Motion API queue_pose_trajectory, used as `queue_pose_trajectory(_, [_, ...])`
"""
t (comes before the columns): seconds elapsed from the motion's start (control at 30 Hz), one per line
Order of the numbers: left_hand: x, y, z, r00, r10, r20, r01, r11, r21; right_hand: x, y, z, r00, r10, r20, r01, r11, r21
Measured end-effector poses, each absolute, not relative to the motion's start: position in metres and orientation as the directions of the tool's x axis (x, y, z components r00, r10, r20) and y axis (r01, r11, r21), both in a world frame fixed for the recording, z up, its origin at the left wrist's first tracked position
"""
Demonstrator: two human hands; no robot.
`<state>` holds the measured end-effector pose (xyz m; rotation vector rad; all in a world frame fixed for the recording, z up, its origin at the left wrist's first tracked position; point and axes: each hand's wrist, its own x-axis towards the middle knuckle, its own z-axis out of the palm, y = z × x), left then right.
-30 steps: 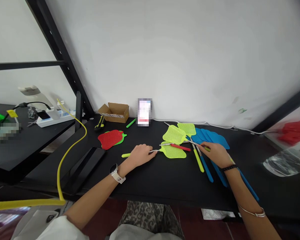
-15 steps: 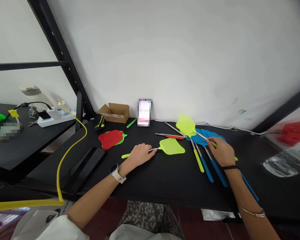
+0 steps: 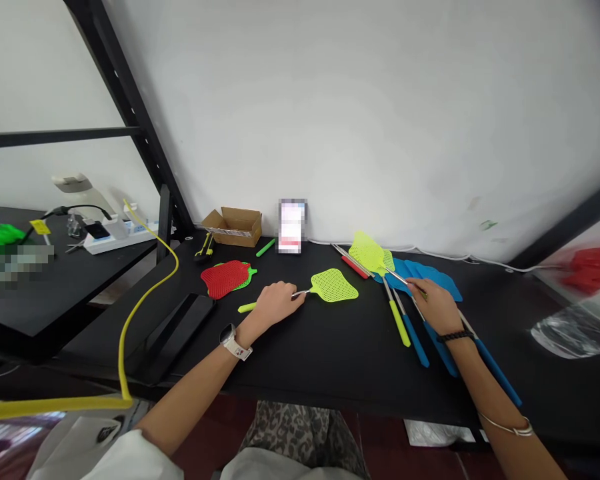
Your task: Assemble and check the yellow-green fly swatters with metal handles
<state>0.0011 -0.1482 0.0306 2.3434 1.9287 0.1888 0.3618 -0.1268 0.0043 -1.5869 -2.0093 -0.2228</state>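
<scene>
My left hand (image 3: 274,303) is closed round the handle of a yellow-green fly swatter (image 3: 333,286) that lies flat on the black table (image 3: 330,360). My right hand (image 3: 436,305) rests with curled fingers on the thin metal rod of another yellow-green swatter (image 3: 373,254), which lies across a fan of several blue swatters (image 3: 430,280). A loose red-handled rod (image 3: 353,265) lies just left of that pile. A watch sits on my left wrist, a black band on my right.
A red swatter head on a green one (image 3: 227,278) lies at the left. Behind it stand a small cardboard box (image 3: 234,226), a green handle (image 3: 265,248) and a blurred upright card (image 3: 292,225). A yellow cable (image 3: 140,300) hangs at the left. Red items (image 3: 593,263) lie far right.
My right hand swung its yellow-green swatter back onto the blue pile. The swatter under my left hand slid slightly left. The red-handled rod now lies further back beside the pile.
</scene>
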Motion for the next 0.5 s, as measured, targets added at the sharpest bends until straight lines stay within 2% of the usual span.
queue_pose_trajectory(0.1, [0.001, -0.148, 0.03, 0.19, 0.981, 0.035, 0.97, -0.193, 0.147, 0.365, -0.125, 0.001, -0.137, 0.837, 0.53, 0.915, 0.312, -0.255])
queue_pose_trajectory(0.5, [-0.001, -0.143, 0.024, 0.103, 0.992, 0.066, 0.982, -0.112, 0.15, 0.337, -0.131, 0.004, -0.236, 0.879, 0.414, 0.77, 0.429, -0.473])
